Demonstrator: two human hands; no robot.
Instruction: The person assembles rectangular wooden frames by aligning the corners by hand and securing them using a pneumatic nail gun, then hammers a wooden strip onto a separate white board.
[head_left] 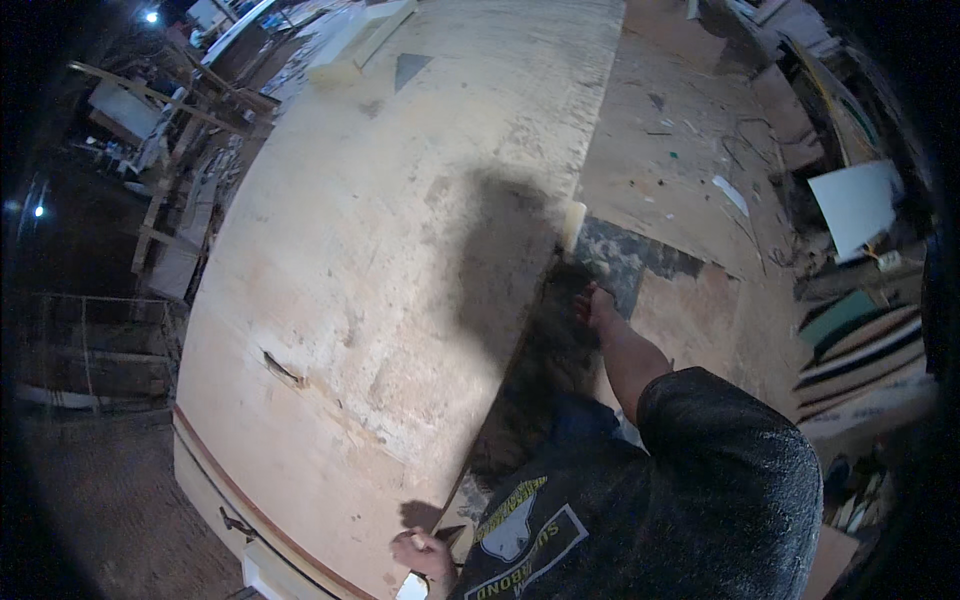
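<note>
A large pale wooden panel (330, 240) with worn, stained patches spreads out before me. Over its near edge my left hand (425, 552) is closed, fingers curled in; what they hold, if anything, cannot be made out. A small white piece (412, 587) shows right beside that hand. My right hand (597, 306), its arm bent outward, is closed beside the panel's right edge, above a dark shaded strip. Its grip is hidden in shadow. Just beyond it, a short light-coloured strip (574, 226) lies along the edge, near a dark, mottled patch (625, 255).
A narrow dark slot (283, 370) marks the panel's left part. Wooden framing (170, 190) stands at far left. To the right are a white sheet (856, 208) and stacked curved strips (862, 345). A pale block (362, 42) rests at the far end.
</note>
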